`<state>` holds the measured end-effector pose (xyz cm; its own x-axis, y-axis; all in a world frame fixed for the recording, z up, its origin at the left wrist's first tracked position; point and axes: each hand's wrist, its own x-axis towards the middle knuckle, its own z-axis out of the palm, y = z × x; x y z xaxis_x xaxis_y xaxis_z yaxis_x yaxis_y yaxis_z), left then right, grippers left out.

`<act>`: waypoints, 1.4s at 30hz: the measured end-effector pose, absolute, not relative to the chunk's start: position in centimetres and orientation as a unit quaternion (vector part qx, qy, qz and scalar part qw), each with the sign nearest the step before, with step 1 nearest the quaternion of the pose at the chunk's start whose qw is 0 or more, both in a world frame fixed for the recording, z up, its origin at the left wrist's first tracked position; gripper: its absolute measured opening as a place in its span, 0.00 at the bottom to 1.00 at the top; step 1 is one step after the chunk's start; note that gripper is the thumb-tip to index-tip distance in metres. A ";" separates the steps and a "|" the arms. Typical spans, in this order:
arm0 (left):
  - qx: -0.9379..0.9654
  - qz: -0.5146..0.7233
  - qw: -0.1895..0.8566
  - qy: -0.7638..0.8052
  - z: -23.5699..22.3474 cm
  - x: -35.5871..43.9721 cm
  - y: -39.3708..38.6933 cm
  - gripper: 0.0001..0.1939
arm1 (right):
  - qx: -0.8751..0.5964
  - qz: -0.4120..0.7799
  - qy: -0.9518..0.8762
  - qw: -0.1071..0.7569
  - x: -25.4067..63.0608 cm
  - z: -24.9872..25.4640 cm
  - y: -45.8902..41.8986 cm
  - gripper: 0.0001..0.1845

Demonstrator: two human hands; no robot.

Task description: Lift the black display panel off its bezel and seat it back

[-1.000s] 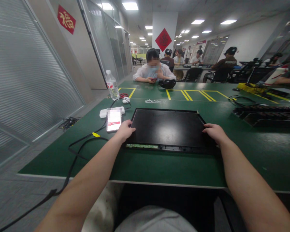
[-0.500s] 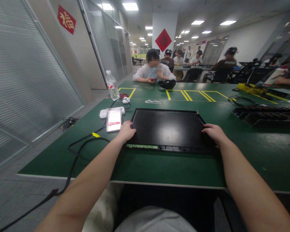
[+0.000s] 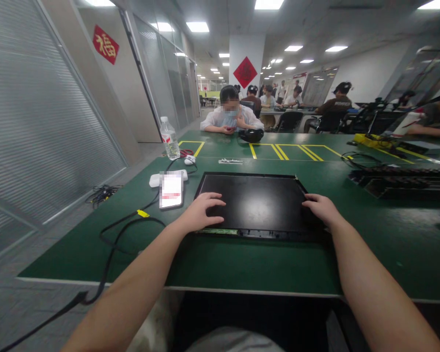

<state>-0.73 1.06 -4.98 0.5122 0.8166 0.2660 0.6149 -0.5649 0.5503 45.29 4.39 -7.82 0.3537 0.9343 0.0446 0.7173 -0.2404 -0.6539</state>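
Observation:
A flat black display panel (image 3: pixel 256 198) in a thin black frame lies face up on the green table (image 3: pixel 249 266). Along its near edge runs a strip of green circuit board (image 3: pixel 220 231). My left hand (image 3: pixel 201 211) is over the panel's left side with its fingers spread; whether the fingertips touch the screen I cannot tell. At the right edge my right hand (image 3: pixel 321 208) grips the frame, thumb and index finger on the rim and the other fingers hidden below.
Left of the panel are a lit phone (image 3: pixel 171 190) leaning on a white device, a mouse (image 3: pixel 189 160), a water bottle (image 3: pixel 169 139) and black cables (image 3: pixel 113 230). Long black parts (image 3: pixel 399 181) lie at right. Across the table sits a person (image 3: pixel 229 112) with a phone.
My left hand has let go of the panel's left edge and moved inward over the screen, fingers spreading. My right hand keeps its hold. The view has tilted slightly upward.

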 end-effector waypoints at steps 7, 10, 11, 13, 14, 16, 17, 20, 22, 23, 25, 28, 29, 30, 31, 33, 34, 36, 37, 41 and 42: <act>0.870 0.214 0.241 0.374 -5.3 -0.9 1.1 0.21 | -0.672 0.167 -0.683 0.232 46.2 -7.6 3.8 0.43; 0.870 0.213 0.246 0.371 -5.5 -1.1 1.2 0.20 | -0.647 0.183 -0.721 0.164 46.3 -7.2 3.2 0.53; 0.869 0.214 0.247 0.371 -5.5 -1.1 1.2 0.20 | -0.646 0.187 -0.726 0.145 46.3 -7.0 3.0 0.57; 0.868 0.215 0.245 0.373 -5.6 -1.1 1.3 0.19 | -0.642 0.197 -0.732 0.114 46.4 -6.7 2.6 0.63; 0.869 0.216 0.243 0.374 -5.6 -1.1 1.3 0.19 | -0.638 0.203 -0.736 0.100 46.4 -6.6 2.5 0.65; 0.870 0.217 0.238 0.373 -5.6 -1.1 1.3 0.20 | -0.629 0.210 -0.744 0.077 46.4 -6.4 2.4 0.68; 0.872 0.218 0.234 0.371 -5.6 -1.1 1.4 0.20 | -0.625 0.212 -0.749 0.068 46.4 -6.3 2.3 0.69; 0.879 0.223 0.215 0.363 -5.4 -0.9 1.3 0.19 | -0.615 0.214 -0.757 0.055 46.2 -6.2 2.3 0.69; 0.884 0.225 0.201 0.356 -5.2 -0.8 1.3 0.18 | -0.613 0.215 -0.759 0.053 46.1 -6.1 2.2 0.68; 0.888 0.225 0.195 0.351 -5.2 -0.8 1.3 0.18 | -0.613 0.215 -0.758 0.053 46.0 -6.1 2.2 0.68; 0.895 0.226 0.180 0.339 -5.0 -0.7 1.2 0.17 | -0.614 0.213 -0.757 0.058 45.9 -6.1 2.2 0.67; 0.904 0.228 0.160 0.324 -4.8 -0.5 1.0 0.16 | -0.616 0.212 -0.756 0.066 45.8 -6.1 2.2 0.66; 0.906 0.228 0.156 0.319 -4.8 -0.5 0.9 0.15 | -0.616 0.213 -0.755 0.068 45.8 -6.1 2.2 0.66; 0.908 0.229 0.153 0.316 -4.7 -0.5 0.9 0.15 | -0.617 0.215 -0.754 0.070 45.7 -6.1 2.2 0.67; 0.909 0.228 0.151 0.313 -4.7 -0.4 0.8 0.14 | -0.618 0.217 -0.752 0.072 45.6 -6.1 2.2 0.66; 0.911 0.228 0.152 0.307 -4.6 -0.4 0.7 0.13 | -0.621 0.216 -0.749 0.078 45.5 -6.2 2.2 0.66; 0.912 0.227 0.155 0.305 -4.5 -0.3 0.6 0.12 | -0.624 0.214 -0.747 0.082 45.5 -6.2 2.2 0.65; 0.913 0.225 0.160 0.301 -4.5 -0.3 0.5 0.12 | -0.627 0.210 -0.745 0.090 45.5 -6.3 2.2 0.63; 0.913 0.223 0.162 0.301 -4.5 -0.2 0.5 0.11 | -0.628 0.208 -0.744 0.092 45.5 -6.3 2.2 0.62; 0.914 0.217 0.160 0.304 -4.4 -0.1 0.4 0.11 | -0.628 0.204 -0.745 0.096 45.6 -6.5 2.3 0.59; 0.914 0.215 0.159 0.305 -4.4 -0.1 0.4 0.11 | -0.628 0.203 -0.745 0.097 45.6 -6.5 2.4 0.59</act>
